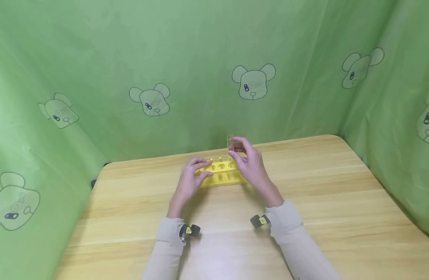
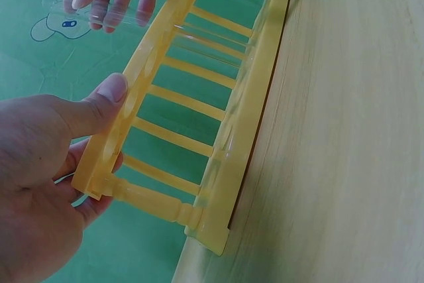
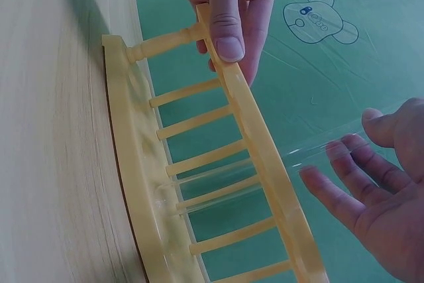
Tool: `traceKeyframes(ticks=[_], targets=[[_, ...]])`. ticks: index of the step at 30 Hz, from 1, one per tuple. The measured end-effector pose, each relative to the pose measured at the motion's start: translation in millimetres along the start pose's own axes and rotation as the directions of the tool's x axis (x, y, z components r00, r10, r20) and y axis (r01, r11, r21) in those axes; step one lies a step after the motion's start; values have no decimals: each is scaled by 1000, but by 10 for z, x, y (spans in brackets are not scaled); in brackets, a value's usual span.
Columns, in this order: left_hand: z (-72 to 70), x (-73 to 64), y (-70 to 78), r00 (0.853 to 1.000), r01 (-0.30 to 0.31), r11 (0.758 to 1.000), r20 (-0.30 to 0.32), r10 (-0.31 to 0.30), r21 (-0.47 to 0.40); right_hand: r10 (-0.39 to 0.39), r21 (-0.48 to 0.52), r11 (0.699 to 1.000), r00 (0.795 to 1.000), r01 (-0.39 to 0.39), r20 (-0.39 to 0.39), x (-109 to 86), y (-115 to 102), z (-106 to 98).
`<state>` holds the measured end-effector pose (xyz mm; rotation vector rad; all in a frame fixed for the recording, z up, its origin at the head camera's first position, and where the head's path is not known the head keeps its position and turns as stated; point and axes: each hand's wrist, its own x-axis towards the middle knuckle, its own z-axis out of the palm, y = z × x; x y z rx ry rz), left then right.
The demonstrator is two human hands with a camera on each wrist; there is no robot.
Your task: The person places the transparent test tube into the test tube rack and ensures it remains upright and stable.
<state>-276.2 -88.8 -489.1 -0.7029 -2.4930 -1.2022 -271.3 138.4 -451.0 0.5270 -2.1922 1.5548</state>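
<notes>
A yellow test tube rack stands on the table, with a row of round holes in its top bar and pegs behind. My left hand grips the left end of that top bar, thumb on the near side and fingers behind. One clear test tube passes through a hole towards the right end; its lower part reaches down to the rack's base. Around the tube's upper part, above the bar, are the thumb and fingers of my right hand. The tube's outline is faint in both wrist views.
The wood-grain table extends around the rack, its back edge just behind it. A green curtain with printed bear heads hangs behind and at both sides. Small dark cameras are strapped to both wrists.
</notes>
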Motion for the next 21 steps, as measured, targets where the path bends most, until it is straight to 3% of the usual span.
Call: traceKeyframes(ticks=[13,21], targets=[[2,-4,7,999,-28,999,-17,29,19,1,-9,1000,1000,-1,4,4,0,-2],[-8,-6,29,1000,-31,999,-4,31,22,41,6,999,999,-41,22,-17,-1,-41]])
